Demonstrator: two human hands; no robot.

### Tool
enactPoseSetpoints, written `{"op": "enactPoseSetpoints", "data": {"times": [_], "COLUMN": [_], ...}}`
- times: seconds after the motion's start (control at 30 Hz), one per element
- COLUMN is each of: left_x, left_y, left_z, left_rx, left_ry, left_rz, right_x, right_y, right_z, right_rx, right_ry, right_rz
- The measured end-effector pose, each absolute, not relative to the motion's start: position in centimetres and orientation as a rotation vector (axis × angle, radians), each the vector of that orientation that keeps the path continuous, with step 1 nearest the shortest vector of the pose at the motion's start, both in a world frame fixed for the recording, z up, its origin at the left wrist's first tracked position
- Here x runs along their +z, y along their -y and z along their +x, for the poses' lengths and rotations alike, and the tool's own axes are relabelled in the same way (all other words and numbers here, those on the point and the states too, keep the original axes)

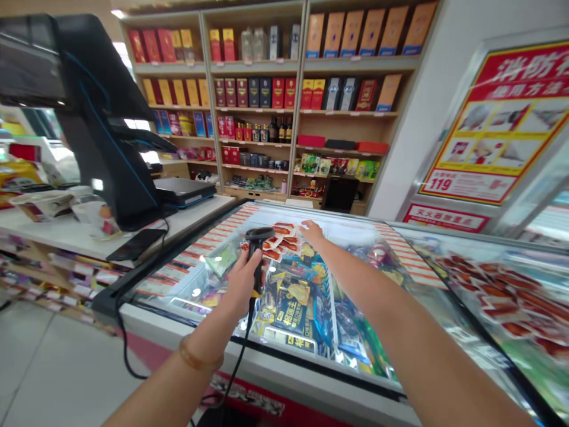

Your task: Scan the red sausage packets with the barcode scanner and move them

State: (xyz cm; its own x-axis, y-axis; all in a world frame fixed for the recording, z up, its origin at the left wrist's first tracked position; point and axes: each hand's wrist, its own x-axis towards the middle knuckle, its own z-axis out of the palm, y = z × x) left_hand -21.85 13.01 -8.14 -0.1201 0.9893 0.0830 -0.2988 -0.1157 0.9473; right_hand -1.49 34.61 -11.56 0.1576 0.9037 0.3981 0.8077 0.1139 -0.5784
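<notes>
My left hand [244, 273] is wrapped round the handle of a black barcode scanner [259, 237], its head tilted over several packs of sausages [284, 240]. These red-brown packs in clear and white wrapping lie in a loose cluster on the glass lid of a chest freezer [186, 323]. My right hand [313, 232] reaches to the right edge of the cluster, holding nothing that I can see, its fingers a little apart. Whether it touches a pack is unclear. A cable [237, 365] hangs from the scanner. Beneath the glass are bagged frozen goods [288, 302].
On the left counter [195, 216] stand a black checkout terminal [104, 130] and several tubs [42, 204]. More sausage packs [502, 290] lie on the right freezer. Shelves of boxed bottles [253, 92] line the back. A red and yellow sign [502, 124] hangs at right.
</notes>
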Motion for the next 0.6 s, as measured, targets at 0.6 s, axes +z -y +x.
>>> {"op": "enactPoseSetpoints", "data": {"times": [0.6], "left_x": [-10.6], "left_y": [-16.3], "left_z": [-5.0], "left_rx": [1.150], "left_ry": [-0.825], "left_rz": [0.979], "right_x": [-12.4], "right_y": [-13.9], "right_z": [34.8], "right_rx": [-0.352], "right_ry": [1.426], "right_rz": [-2.188]}}
